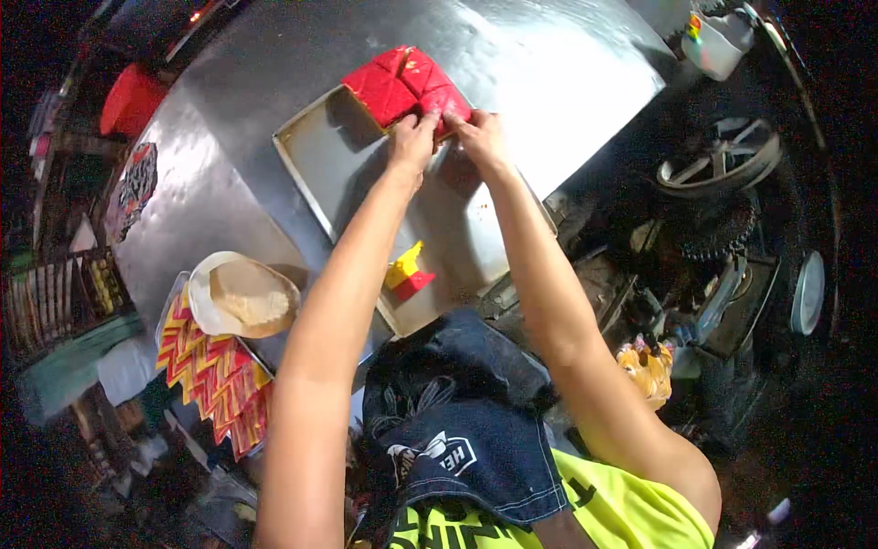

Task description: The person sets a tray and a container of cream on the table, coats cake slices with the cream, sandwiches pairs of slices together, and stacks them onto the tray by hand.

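Observation:
Red slabs [384, 87], scored into triangles and squares, lie at the far end of a shallow metal tray [306, 188]. My left hand [413, 145] and my right hand [479, 142] meet at the near edge of the red slabs, thumbs and fingers pressed round the closest red piece [441, 102]. Both hands are closed on that piece, one at each side. Nearer to me, a small yellow and red piece [409, 273] lies on the tray's bare surface.
The tray rests on a shiny metal table [219, 110]. To the left stand a white bowl of pale crumbs or powder [247, 295] and a stack of red and yellow striped pieces [224, 384]. A white container [718, 46] and a spoked wheel [718, 160] are at right.

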Motion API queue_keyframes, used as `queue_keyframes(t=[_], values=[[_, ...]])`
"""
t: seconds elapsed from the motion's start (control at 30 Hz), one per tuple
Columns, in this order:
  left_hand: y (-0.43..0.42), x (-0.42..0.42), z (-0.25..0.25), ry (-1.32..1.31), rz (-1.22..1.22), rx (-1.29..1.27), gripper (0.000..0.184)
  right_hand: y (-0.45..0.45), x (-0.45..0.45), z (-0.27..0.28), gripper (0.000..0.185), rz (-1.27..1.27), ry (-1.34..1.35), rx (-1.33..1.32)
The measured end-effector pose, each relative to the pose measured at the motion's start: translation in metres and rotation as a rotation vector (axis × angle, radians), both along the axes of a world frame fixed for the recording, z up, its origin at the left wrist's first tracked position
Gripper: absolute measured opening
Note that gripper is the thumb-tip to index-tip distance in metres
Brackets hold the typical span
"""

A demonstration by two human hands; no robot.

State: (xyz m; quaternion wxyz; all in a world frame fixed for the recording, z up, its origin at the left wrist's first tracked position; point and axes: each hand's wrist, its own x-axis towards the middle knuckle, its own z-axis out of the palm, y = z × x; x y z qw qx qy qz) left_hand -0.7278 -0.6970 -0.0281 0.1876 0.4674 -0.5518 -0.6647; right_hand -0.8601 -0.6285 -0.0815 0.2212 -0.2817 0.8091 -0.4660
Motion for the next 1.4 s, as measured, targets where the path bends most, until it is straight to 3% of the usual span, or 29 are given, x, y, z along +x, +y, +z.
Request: queue_keyframes(t=[0.07, 0.17, 0.2, 0.27, 0.3, 0.33, 0.47, 0.53, 0.6, 0.67, 0.7, 0.73, 0.87, 0.93, 0.97, 1.03, 1.17, 1.27, 1.33, 1.4], values=[[0.003, -0.009, -0.017, -0.021, 0.092, -0.182, 0.035, 0.000, 0.003, 0.001, 0.041, -0.028, 0.042, -0.021], [0.024, 0.001, 0.005, 0.182, 0.183, 0.056, 0.055, 0.023, 0.018, 0.038, 0.054, -0.003, -0.151, -0.138], [0.024, 0.003, 0.003, 0.178, 0.185, 0.053, 0.055, 0.030, 0.025, 0.055, 0.063, 0.034, -0.317, -0.195], [0.030, 0.012, 0.008, 0.297, 0.205, -0.248, 0.050, 0.044, 0.035, 0.067, 0.060, 0.053, -0.502, -0.417], [0.039, 0.020, 0.016, 0.494, 0.181, -0.093, 0.041, 0.053, 0.039, 0.074, 0.059, 0.086, -0.608, -0.471], [0.051, 0.031, 0.043, 0.482, 0.186, -0.015, 0.035, 0.064, 0.044, 0.077, 0.059, 0.119, -0.603, -0.468], [0.078, 0.086, 0.053, 0.532, 0.211, -0.152, 0.044, 0.100, 0.096, 0.127, 0.057, 0.146, -0.799, -0.487], [0.096, 0.135, 0.073, 0.558, 0.292, -0.076, 0.056, 0.114, 0.128, 0.143, 0.049, 0.191, -0.873, -0.401], [0.109, 0.187, 0.086, 0.566, 0.432, -0.023, 0.060, 0.120, 0.158, 0.145, 0.053, 0.268, -0.987, -0.401], [0.120, 0.250, 0.091, 0.571, 0.471, 0.081, 0.054, 0.123, 0.188, 0.141, 0.048, 0.357, -0.995, -0.306], [0.123, 0.287, 0.077, 0.526, 0.472, -0.034, 0.048, 0.119, 0.207, 0.153, 0.048, 0.414, -0.928, -0.242], [0.136, 0.315, 0.094, 0.577, 0.551, 0.099, 0.047, 0.113, 0.229, 0.164, 0.048, 0.460, -0.856, -0.177], [0.177, 0.429, 0.114, 0.503, 0.693, 0.013, 0.050, 0.079, 0.316, 0.184, 0.050, 0.798, -0.654, -0.076], [0.193, 0.474, 0.114, 0.487, 0.795, 0.009, 0.052, 0.060, 0.355, 0.176, 0.047, 0.934, -0.133, -0.093], [0.198, 0.493, 0.111, 0.505, 0.811, 0.012, 0.052, 0.049, 0.376, 0.173, 0.047, 0.951, -0.117, -0.084], [0.207, 0.523, 0.103, 0.478, 0.863, -0.101, 0.052, 0.029, 0.412, 0.161, 0.043, 0.894, 0.593, -0.208], [0.217, 0.562, 0.105, 0.448, 0.936, -0.086, 0.050, -0.006, 0.416, 0.069, 0.044, 0.999, 0.956, -0.150], [0.219, 0.579, 0.110, 0.469, 0.939, -0.103, 0.048, 0.003, 0.427, 0.091, 0.042, 1.000, 0.914, -0.164], [0.220, 0.584, 0.111, 0.442, 0.938, -0.098, 0.048, 0.001, 0.425, 0.072, 0.038, 0.924, 1.022, -0.179], [0.216, 0.585, 0.111, 0.413, 0.935, -0.100, 0.048, -0.009, 0.420, 0.065, 0.035, 0.955, 0.968, -0.230]])
